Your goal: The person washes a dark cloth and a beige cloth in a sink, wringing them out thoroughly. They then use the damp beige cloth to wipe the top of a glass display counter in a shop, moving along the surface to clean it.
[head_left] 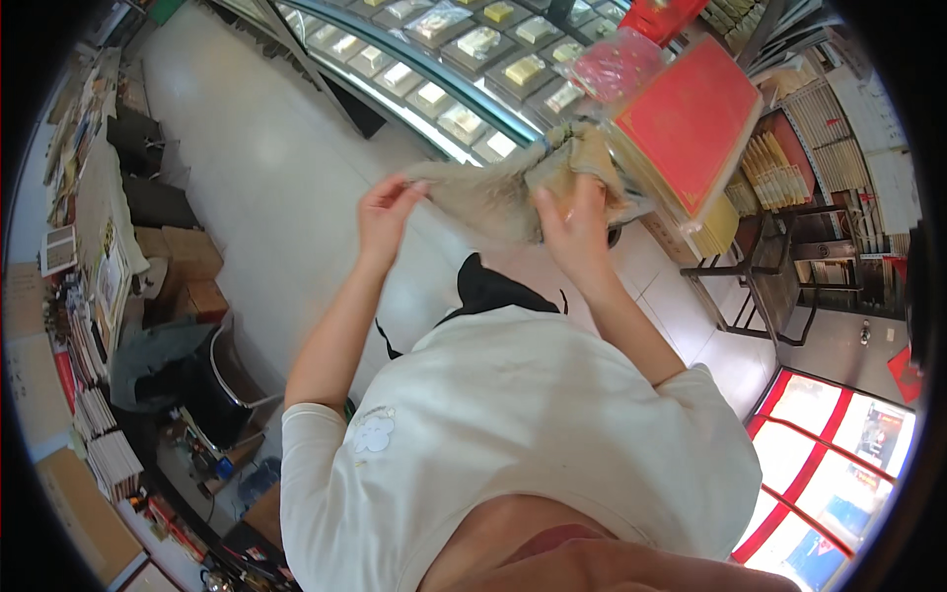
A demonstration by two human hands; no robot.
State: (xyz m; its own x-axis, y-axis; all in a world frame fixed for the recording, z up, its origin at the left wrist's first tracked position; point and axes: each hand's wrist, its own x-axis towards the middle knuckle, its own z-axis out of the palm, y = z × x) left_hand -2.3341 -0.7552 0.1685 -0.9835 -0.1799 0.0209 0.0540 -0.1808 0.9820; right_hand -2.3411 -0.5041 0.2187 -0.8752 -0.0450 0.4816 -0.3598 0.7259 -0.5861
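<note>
A greyish-beige cloth (480,200), limp and wrinkled, is stretched between my two hands in front of the counter's corner. My left hand (384,219) pinches its left end between thumb and fingertips. At the other end, my right hand (576,235) grips a bunched, folded part, thumb on the near side. Darker, yellowish folds show there, and some of the fingers are hidden behind them. The cloth is slightly blurred. Right beside the bunched end lies a large red flat box or folder (686,123) in clear wrapping, with a pink plastic-wrapped bundle (617,65) behind it.
A glass display counter (528,128) holds rows of small boxed pieces. A dark wooden chair (774,281) and shelves of books (838,148) stand to the right. On the left are cardboard boxes (187,261), a black chair (222,385) and piled papers. Pale floor (256,148) lies between.
</note>
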